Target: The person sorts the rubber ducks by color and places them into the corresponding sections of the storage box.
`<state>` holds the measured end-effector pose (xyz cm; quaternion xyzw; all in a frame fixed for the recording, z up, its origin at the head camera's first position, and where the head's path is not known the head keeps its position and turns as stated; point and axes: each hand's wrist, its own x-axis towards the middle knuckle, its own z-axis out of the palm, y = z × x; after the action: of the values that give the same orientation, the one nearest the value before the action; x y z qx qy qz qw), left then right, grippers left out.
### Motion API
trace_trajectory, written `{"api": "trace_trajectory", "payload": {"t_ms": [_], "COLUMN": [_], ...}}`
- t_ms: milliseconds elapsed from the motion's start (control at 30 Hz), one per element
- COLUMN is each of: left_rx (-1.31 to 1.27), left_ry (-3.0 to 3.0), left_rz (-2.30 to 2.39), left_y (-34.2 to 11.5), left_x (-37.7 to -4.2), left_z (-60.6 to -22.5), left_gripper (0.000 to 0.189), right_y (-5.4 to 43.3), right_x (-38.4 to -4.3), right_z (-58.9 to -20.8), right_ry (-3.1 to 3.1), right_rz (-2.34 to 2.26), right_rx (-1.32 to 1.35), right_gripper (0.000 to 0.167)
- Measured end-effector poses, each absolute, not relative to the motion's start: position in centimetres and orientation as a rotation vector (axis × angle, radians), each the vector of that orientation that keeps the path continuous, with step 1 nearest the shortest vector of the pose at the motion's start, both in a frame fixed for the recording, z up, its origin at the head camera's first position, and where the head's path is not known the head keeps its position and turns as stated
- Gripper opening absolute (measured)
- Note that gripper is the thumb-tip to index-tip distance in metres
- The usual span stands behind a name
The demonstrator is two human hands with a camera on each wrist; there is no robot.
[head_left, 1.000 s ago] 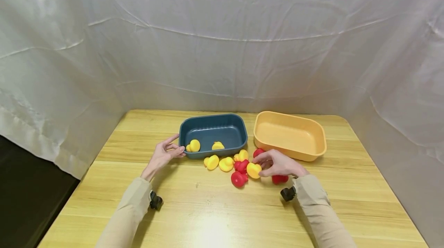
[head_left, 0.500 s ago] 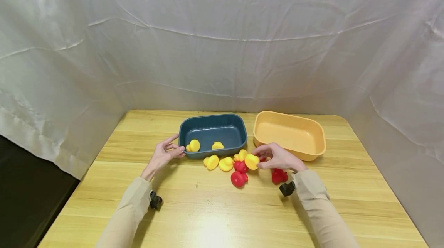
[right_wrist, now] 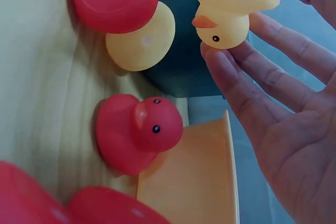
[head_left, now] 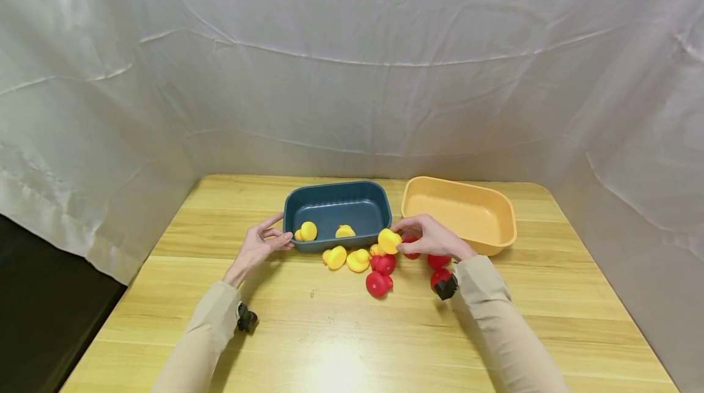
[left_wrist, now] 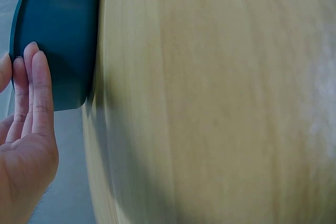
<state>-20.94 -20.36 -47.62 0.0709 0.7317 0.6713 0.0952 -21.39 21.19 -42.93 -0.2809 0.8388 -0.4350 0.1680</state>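
My left hand (head_left: 261, 243) rests against the left end of the dark blue bin (head_left: 337, 185), its straight fingers (left_wrist: 42, 90) along the outer wall in the left wrist view. Two yellow ducks (head_left: 308, 231) lie inside. My right hand (head_left: 434, 238) pinches a yellow rubber duck (head_left: 388, 241) between thumb and fingers, raised by the bin's front right corner. From the right wrist view this duck (right_wrist: 223, 3) hangs head down, its orange beak showing. Beneath it are more yellow ducks (head_left: 359, 260) and red rubber ducks (head_left: 379, 284) on the table.
A light orange bin (head_left: 459, 209) stands to the right of the blue one, with a red duck (right_wrist: 139, 135) in front of it. More red ducks (head_left: 438, 261) lie under my right wrist. A pale grey curtain (head_left: 352, 75) surrounds the wooden table (head_left: 308, 338).
My right hand has lifted the yellow duck and carried it left and away from me, toward the blue bin's front right corner. The left hand has stayed in place.
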Motion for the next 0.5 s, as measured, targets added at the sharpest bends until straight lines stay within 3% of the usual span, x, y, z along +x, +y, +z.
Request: {"api": "trace_trajectory", "payload": {"t_ms": [500], "left_rx": [0.218], "left_ry": [2.183], "left_rz": [1.982], "left_y": [-20.4], "left_x": [-20.9], "left_z": [-47.6], "left_gripper": [0.073], "right_y": [18.7], "right_x": [-23.3], "right_z": [-41.7], "right_ry": [2.479], "right_rz": [-1.233], "right_rx": [-0.807], "right_gripper": [0.037]}}
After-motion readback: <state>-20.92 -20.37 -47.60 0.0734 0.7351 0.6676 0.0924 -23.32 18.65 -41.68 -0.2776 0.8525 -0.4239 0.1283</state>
